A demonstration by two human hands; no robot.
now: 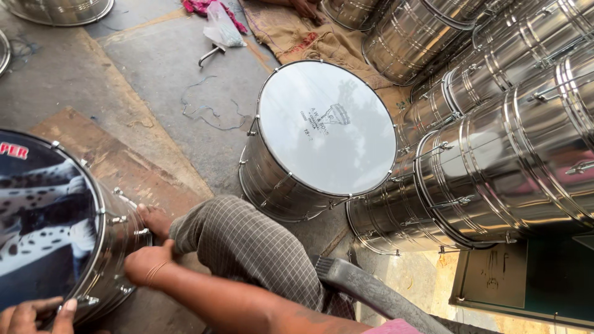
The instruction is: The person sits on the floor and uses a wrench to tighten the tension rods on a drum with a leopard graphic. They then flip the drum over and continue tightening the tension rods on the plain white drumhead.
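While the stack of shells (495, 124) is lying heaped on its side along the right, rims nesting against one another so the steel cylinders are keeping each other from rolling, the white-headed drum (322, 136) is leaning against that pile, its pale skin tilting up toward the camera and its lower edge resting on the floor (154, 68). Over on the left, the near drum (55, 229) is sitting tipped toward the person, its dark spotted head facing up and its chrome side turning out where the tension fittings are within reach; by my reading, that tilt is what is giving both hands access to the rim and the wall at once. A bent knee in checked cloth (247, 247) is pressing in just beside it, and a bare foot (153, 219) is bracing right against the shell, apparently steadying it. Now the hands: the right hand (148, 266) is closing into a fist against the drum's side near a lug, curling tight, though whether it is gripping a tool or a fitting I cannot tell. The left hand (37, 315) is resting at the bottom edge, fingers spreading loosely over the rim (93, 247), pinning it rather than grasping. So the drum is lying between the two hands, touching both. Farther off, a plastic bag (223, 28) and a sack (309, 40) are lying on the floor, well apart.
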